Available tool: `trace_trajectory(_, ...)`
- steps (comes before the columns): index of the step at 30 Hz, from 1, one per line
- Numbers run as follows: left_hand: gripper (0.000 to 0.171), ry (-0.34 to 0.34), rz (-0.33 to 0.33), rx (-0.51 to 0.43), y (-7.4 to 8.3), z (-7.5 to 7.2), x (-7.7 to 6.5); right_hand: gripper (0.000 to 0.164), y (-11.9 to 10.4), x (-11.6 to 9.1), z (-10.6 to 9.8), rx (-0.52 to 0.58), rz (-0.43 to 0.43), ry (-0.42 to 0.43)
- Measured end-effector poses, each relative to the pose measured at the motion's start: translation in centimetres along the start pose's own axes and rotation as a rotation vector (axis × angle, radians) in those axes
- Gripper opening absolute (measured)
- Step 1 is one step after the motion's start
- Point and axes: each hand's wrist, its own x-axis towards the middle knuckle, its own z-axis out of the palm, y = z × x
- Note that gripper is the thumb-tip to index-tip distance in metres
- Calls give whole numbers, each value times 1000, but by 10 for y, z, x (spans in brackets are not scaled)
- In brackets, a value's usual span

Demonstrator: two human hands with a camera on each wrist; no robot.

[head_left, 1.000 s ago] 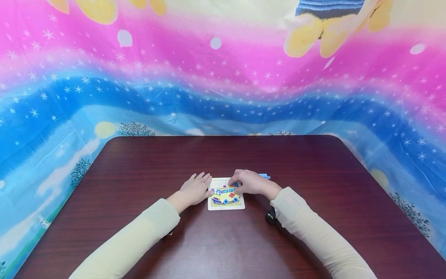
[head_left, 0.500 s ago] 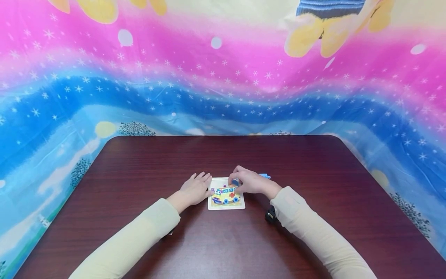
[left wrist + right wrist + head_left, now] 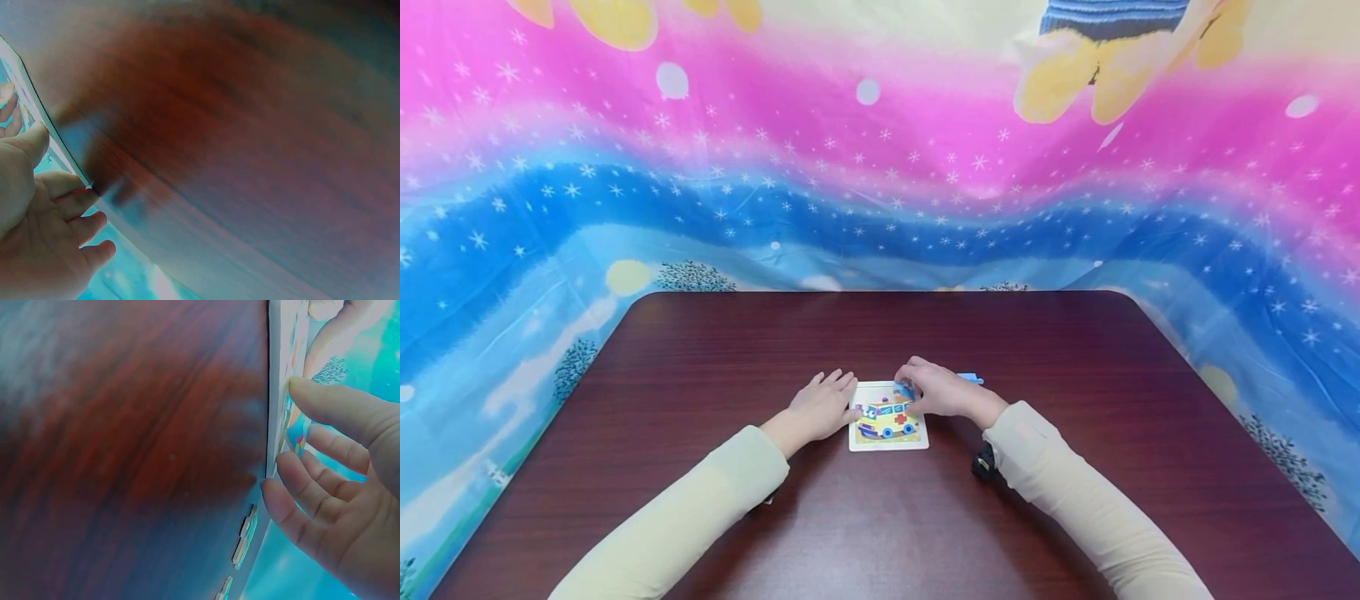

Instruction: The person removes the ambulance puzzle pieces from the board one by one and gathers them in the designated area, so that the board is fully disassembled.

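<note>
A jigsaw puzzle [image 3: 887, 425] with a yellow ambulance picture lies in a white frame tray [image 3: 889, 447] at the middle of the table. My left hand [image 3: 822, 406] rests along the tray's left side with fingers stretched out, the thumb [image 3: 39, 140] lying over its edge. At the tray's upper right corner my right hand [image 3: 942, 390] pinches a blue jigsaw piece [image 3: 904, 388]. In the right wrist view this piece [image 3: 297, 435] stands tilted at the tray's surface between thumb and fingers. The tray's upper left part shows bare white.
Another blue jigsaw piece [image 3: 970, 378] lies on the table past my right hand. Edge-on in the right wrist view are loose pieces [image 3: 245, 537] beyond the tray. The dark red-brown table [image 3: 880, 333] ends at a patterned cloth [image 3: 880, 167] behind it.
The blue piece under my right fingers has gone from dark and tilted to showing more of its light face at the corner. My right fingers have shifted slightly; the left hand stays still.
</note>
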Motion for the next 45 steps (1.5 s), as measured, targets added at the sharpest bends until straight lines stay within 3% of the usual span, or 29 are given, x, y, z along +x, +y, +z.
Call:
trace_trajectory(22,61,-5,1,5,0,-1,-1,33,5,2,-3,-57,-64,46)
trace_trajectory(33,60,-3,4,9,1,-1,-1,25,18,-6,-18,4,-32,147)
trace_trajectory(45,61,6,11,10,-1,2,0,24,42,-29,-40,122,46,185)
